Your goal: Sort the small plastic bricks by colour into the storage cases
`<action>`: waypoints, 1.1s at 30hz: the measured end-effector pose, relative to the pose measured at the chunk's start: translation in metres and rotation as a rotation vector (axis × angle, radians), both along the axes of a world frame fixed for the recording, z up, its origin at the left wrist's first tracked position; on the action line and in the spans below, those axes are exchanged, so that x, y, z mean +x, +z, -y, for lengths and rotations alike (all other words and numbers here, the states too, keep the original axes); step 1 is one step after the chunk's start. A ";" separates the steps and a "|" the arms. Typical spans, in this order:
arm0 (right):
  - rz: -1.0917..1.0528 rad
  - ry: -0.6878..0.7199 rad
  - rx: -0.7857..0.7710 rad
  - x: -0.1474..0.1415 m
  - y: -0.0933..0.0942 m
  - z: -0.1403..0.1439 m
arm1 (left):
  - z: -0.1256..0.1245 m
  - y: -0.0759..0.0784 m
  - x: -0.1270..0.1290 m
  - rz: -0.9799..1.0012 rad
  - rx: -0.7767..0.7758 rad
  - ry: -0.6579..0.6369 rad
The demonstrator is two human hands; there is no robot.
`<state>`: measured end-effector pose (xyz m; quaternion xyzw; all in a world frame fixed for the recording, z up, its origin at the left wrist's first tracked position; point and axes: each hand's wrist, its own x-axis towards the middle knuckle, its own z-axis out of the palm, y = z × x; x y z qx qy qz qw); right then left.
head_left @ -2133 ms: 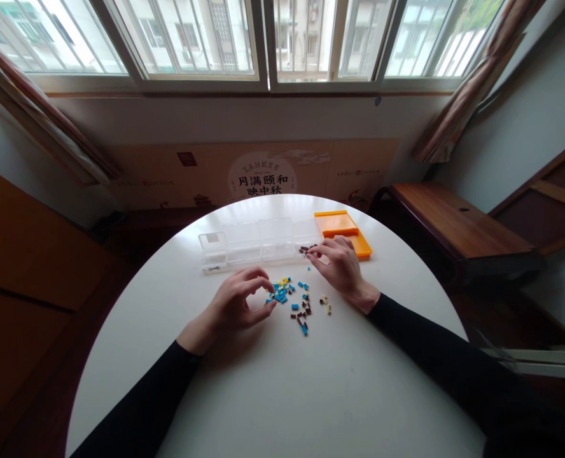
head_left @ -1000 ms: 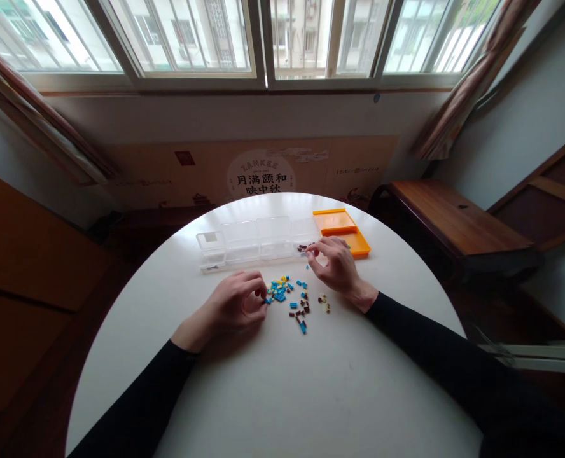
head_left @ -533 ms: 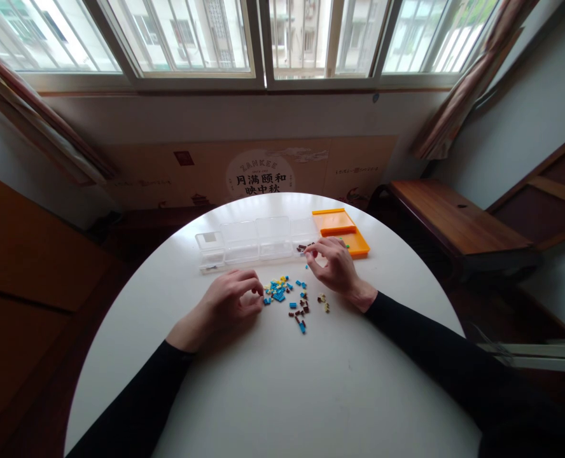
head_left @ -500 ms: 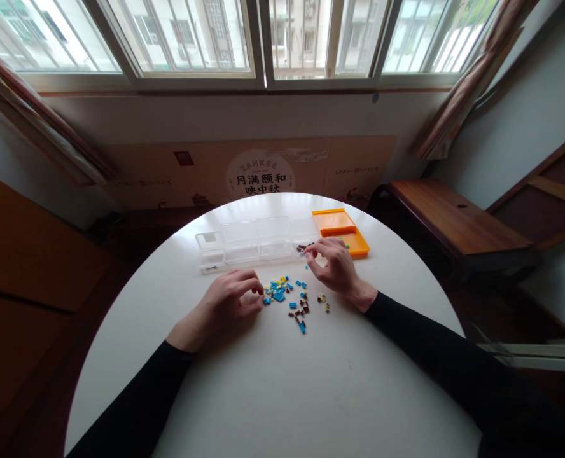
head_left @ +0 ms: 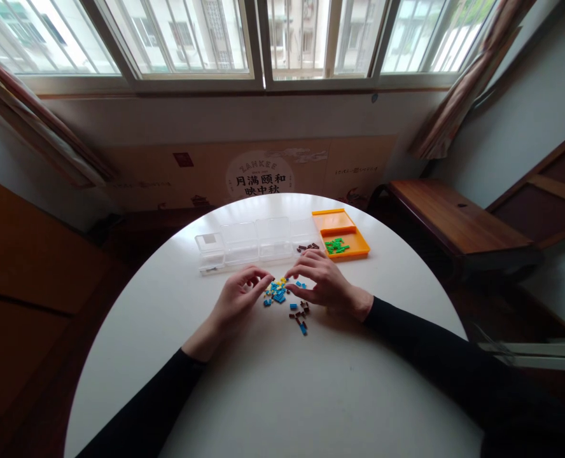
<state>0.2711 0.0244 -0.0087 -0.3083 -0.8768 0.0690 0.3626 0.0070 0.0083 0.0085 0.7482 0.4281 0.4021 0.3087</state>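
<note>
- The round white table [head_left: 273,394] carries everything; its near half offers room to spread pieces.
- 4 clear boxes [head_left: 258,240] and an orange tray [head_left: 354,245] of green bricks [head_left: 336,245] sit just beyond.
- The loose brick pile [head_left: 285,298] lies between both hands; picking 1 colour at a time looks wisest.
- Right hand [head_left: 323,286]: fingers spread, empty.
- Left hand [head_left: 239,299]: fingertips pinched together; whether around a brick, I cannot tell.

bricks pile [head_left: 285,298]: on surface [head_left: 282,381], between both hands
boxes row [head_left: 249,242]: behind pile
tray [head_left: 354,249]: right of boxes
</note>
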 end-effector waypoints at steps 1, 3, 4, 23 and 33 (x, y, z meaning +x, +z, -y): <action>0.005 0.011 0.011 -0.001 0.000 0.000 | 0.000 -0.001 0.002 0.017 -0.017 0.006; 0.002 0.015 0.030 -0.003 0.000 -0.001 | 0.001 -0.003 0.005 0.047 -0.053 -0.001; -0.002 0.009 0.036 -0.004 0.000 -0.001 | 0.001 -0.003 0.006 0.062 -0.068 -0.011; -0.085 -0.254 0.033 0.004 0.002 -0.003 | 0.007 0.004 0.006 -0.118 0.128 -0.011; -0.076 -0.562 0.037 0.031 -0.016 -0.033 | 0.005 0.005 -0.009 -0.381 0.303 -0.043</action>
